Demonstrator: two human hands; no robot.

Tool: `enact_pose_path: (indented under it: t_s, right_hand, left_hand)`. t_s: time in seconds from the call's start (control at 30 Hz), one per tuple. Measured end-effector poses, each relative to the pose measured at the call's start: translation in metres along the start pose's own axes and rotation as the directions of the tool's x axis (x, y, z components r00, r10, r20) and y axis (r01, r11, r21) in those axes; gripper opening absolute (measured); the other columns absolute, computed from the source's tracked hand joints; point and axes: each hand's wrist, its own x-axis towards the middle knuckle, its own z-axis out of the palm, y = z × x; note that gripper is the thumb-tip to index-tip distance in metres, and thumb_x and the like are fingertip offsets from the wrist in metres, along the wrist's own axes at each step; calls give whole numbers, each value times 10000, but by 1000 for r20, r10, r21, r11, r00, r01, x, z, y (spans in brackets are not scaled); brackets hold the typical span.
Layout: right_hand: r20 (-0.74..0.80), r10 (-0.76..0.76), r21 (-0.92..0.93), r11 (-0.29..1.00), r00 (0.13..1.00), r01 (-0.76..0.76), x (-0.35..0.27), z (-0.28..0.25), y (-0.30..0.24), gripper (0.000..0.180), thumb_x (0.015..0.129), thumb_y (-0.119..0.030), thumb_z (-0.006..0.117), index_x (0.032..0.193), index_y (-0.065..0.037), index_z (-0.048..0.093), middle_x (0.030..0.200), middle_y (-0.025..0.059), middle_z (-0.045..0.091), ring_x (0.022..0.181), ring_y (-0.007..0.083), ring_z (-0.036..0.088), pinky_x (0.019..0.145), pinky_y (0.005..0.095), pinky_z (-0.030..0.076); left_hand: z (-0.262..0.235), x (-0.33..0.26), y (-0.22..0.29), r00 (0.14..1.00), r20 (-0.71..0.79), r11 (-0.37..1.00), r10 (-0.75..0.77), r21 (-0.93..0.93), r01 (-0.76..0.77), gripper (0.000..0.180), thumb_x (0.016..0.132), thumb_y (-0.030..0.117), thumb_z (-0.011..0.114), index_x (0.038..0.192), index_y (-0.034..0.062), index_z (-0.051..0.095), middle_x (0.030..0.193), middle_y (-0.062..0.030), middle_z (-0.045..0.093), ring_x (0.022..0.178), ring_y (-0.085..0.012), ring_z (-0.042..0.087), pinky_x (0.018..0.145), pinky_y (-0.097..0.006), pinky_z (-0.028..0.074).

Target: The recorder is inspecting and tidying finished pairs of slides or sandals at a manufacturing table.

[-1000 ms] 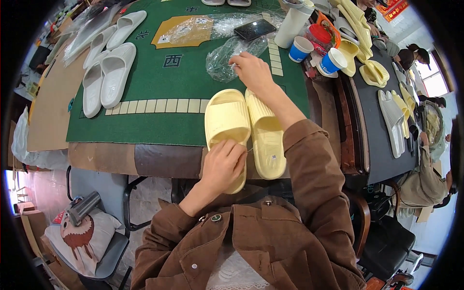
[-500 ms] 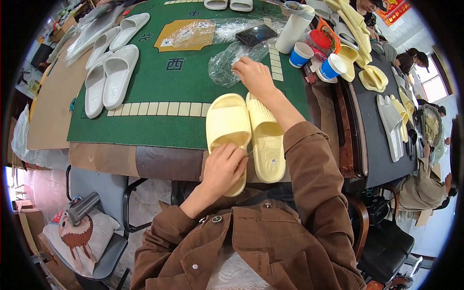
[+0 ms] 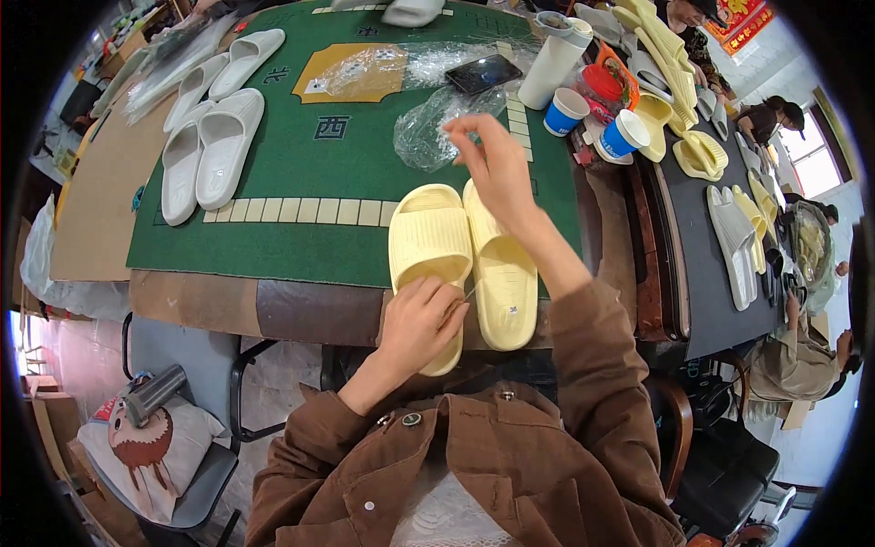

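Observation:
Two pale yellow slippers lie side by side before me at the table's near edge: the left slipper (image 3: pixel 430 233) and the right slipper (image 3: pixel 507 296). My left hand (image 3: pixel 421 314) is closed over the left slipper's foot opening; a thin strand shows beside its fingertips, but what they grip is mostly hidden. Above the right slipper's toe is my right hand (image 3: pixel 497 169), thumb and forefinger pinched together; whatever is between them is too small to name. Its fingertips are at the edge of a clear plastic bag (image 3: pixel 419 137) with small white bits showing by it.
Pale grey slippers (image 3: pixel 228 150) lie at left on the green mat (image 3: pixel 301 169). A phone (image 3: pixel 483 73), a white bottle (image 3: pixel 556 66) and blue paper cups (image 3: pixel 566 111) stand beyond my right hand. More slippers (image 3: pixel 732 242) cover the dark table at right, where people work.
My right hand has turned and shifted slightly right and nearer, its fingers lifting off the bag. My left hand stays on the slipper. The grey slippers at the far edge have moved.

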Motion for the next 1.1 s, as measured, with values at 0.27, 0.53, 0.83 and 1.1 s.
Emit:
enact_pose_path:
  t_s: [0.27, 0.53, 0.83, 1.1]
  right_hand:
    - [113, -299, 236, 934, 948, 267, -92, -46, -126, 276, 756, -51, 733, 948, -22, 536, 781, 79, 643, 620, 249, 644, 515, 353, 507]
    - [376, 79, 704, 624, 923, -340, -106, -113, -166, 53, 805, 5, 655, 856, -6, 649, 735, 109, 633, 616, 259, 595, 567, 323, 474]
    - [-492, 357, 535, 843, 794, -47, -127, -197, -115, 53, 930, -14, 436, 916, -57, 463, 752, 26, 399, 496, 45, 262, 449, 177, 205]
    - [101, 644, 62, 757, 758, -651, -146, -98, -69, 173, 893, -10, 517, 1026, 0, 627, 860, 77, 619, 753, 136, 593, 655, 243, 468]
  left_hand:
    - [-10, -6, -1, 929, -367, 982, 49, -151, -111, 407, 736, -28, 687, 1115, -3, 540, 1159, -193, 561, 819, -266, 590, 657, -301, 500]
    - [-25, -2, 28, 969, -12, 877, 247, -423, -229, 263, 761, -12, 694, 1015, 22, 640, 828, -96, 634, 718, -256, 615, 643, -346, 500]
    - [-64, -8, 23, 938, 92, 919, 335, -252, -303, 240, 719, 26, 714, 946, 49, 640, 884, -61, 626, 734, -253, 582, 620, -344, 482]
    - [-48, -19, 9, 942, 301, 946, 150, -322, -48, 67, 818, 55, 614, 875, 21, 601, 817, -111, 582, 755, -313, 564, 663, -388, 471]
